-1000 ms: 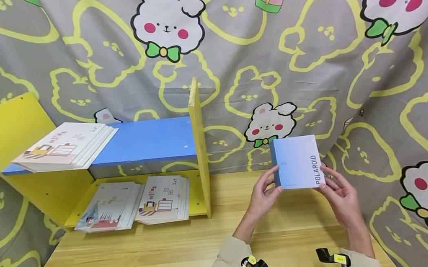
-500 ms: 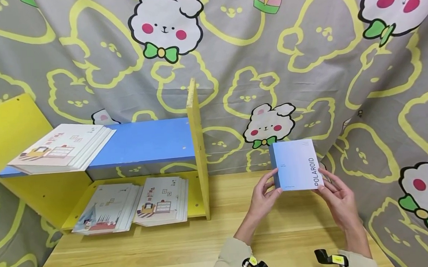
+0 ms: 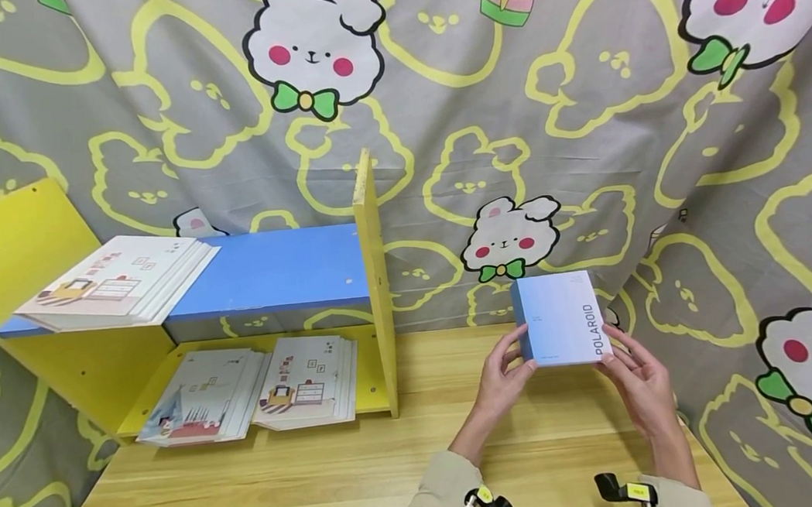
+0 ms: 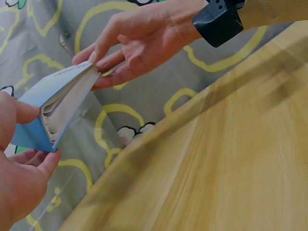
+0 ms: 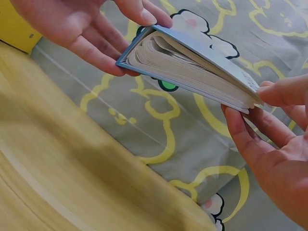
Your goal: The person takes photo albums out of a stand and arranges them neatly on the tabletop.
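A small, thick photo album [image 3: 563,317] with a pale blue-to-white cover marked POLAROID is held up above the table in the head view. My left hand [image 3: 503,383] pinches its spine side, thumb on the cover and fingers beneath. On the opposite edge, my right hand [image 3: 640,386] grips the lower corner between thumb and fingers. Both wrist views show the album from its bottom edge; its covers are closed over bulging pages [image 5: 187,67]. In the left wrist view the blue spine [image 4: 33,130] lies against the left hand.
To the left stands a yellow shelf unit [image 3: 375,286] with a blue upper board [image 3: 281,269]. A stack of white booklets [image 3: 121,279] lies on that board, and two more stacks [image 3: 205,394] sit below. A patterned curtain [image 3: 428,151] hangs behind the wooden table [image 3: 287,478].
The photo album has come down slightly and its top has tipped back a little. Both hands keep their hold on it. The shelf and booklets stay put, apart from a slight view shift.
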The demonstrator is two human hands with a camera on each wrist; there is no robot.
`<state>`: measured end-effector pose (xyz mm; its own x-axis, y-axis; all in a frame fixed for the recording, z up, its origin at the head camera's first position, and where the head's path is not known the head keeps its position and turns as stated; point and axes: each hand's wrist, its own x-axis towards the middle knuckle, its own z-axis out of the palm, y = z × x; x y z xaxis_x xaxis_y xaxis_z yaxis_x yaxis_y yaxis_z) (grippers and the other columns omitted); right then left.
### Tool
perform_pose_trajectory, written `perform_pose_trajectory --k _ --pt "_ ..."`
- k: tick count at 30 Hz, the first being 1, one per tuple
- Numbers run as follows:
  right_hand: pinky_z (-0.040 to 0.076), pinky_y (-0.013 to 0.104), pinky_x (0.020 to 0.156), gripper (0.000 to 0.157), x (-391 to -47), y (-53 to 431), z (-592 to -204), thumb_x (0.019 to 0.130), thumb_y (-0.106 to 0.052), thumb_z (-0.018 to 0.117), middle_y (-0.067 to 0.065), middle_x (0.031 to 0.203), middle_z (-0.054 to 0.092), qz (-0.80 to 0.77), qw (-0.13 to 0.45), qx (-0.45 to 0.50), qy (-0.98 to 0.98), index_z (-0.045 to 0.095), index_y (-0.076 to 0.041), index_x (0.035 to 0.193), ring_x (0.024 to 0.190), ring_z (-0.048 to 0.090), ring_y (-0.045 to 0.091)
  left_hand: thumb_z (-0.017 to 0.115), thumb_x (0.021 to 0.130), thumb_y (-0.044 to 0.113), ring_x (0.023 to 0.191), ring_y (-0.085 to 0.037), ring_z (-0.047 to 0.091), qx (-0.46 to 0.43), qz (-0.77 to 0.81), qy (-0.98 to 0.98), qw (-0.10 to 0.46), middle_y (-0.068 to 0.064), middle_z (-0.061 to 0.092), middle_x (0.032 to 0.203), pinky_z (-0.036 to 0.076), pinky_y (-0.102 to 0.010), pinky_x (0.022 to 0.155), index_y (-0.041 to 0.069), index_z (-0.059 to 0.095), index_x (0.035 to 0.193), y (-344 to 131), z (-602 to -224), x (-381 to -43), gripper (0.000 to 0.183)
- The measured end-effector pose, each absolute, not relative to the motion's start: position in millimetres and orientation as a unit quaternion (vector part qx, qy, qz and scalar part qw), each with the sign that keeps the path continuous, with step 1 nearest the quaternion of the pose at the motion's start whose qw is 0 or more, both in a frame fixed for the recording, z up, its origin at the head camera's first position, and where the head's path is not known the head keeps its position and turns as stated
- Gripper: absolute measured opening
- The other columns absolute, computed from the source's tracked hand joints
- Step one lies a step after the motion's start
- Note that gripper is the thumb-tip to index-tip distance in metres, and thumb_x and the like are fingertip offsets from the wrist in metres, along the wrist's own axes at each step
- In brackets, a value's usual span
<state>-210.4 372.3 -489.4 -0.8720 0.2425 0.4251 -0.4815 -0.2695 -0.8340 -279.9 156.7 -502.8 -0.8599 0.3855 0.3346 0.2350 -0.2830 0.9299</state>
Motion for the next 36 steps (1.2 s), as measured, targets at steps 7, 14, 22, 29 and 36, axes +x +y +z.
perform_pose_trajectory --k 7,14,22,29,36 --pt "0.057 0.027 0.09 0.05 -211.4 374.2 -494.6 0.099 0.016 0.051 0.005 0.133 0.068 0.794 0.226 0.095 -0.557 0.039 0.015 0.148 0.113 0.069 0.014 0.063 0.097 -0.004 0.129 -0.031 0.055 0.243 0.756 0.606 0.05 -0.009 0.042 0.154 0.054 -0.028 0.098 0.016 0.053 0.15 160.0 -507.2 -278.7 0.057" --pt "0.058 0.026 0.089 0.049 -214.9 375.8 -501.2 0.098 0.017 0.053 0.006 0.126 0.072 0.803 0.22 0.083 -0.547 0.043 0.014 0.146 0.108 0.071 0.014 0.064 0.096 -0.002 0.126 -0.033 0.056 0.223 0.755 0.615 0.046 -0.008 0.045 0.147 0.054 -0.027 0.097 0.015 0.056 0.147 160.8 -511.5 -277.2 0.055" --pt "0.057 0.026 0.09 0.049 -215.5 376.5 -507.2 0.099 0.015 0.054 0.004 0.123 0.073 0.803 0.201 0.067 -0.557 0.046 0.01 0.147 0.107 0.071 0.013 0.066 0.096 -0.001 0.121 -0.035 0.058 0.214 0.74 0.637 0.037 -0.014 0.048 0.145 0.056 -0.028 0.094 0.015 0.057 0.147 160.3 -520.1 -278.5 0.054" --pt "0.057 0.025 0.089 0.048 -212.9 374.6 -510.5 0.098 0.016 0.053 0.004 0.123 0.073 0.807 0.198 0.065 -0.552 0.049 0.009 0.146 0.107 0.071 0.013 0.064 0.096 -0.003 0.122 -0.041 0.056 0.214 0.742 0.635 0.038 -0.017 0.048 0.145 0.056 -0.027 0.094 0.011 0.056 0.147 161.4 -526.6 -277.5 0.054" --pt "0.058 0.025 0.088 0.048 -215.3 377.1 -516.6 0.099 0.014 0.054 0.003 0.122 0.073 0.803 0.191 0.056 -0.562 0.048 0.01 0.146 0.106 0.071 0.012 0.064 0.096 -0.002 0.121 -0.042 0.057 0.206 0.739 0.641 0.029 -0.015 0.049 0.145 0.055 -0.026 0.094 0.011 0.057 0.146 163.9 -532.1 -277.4 0.053"
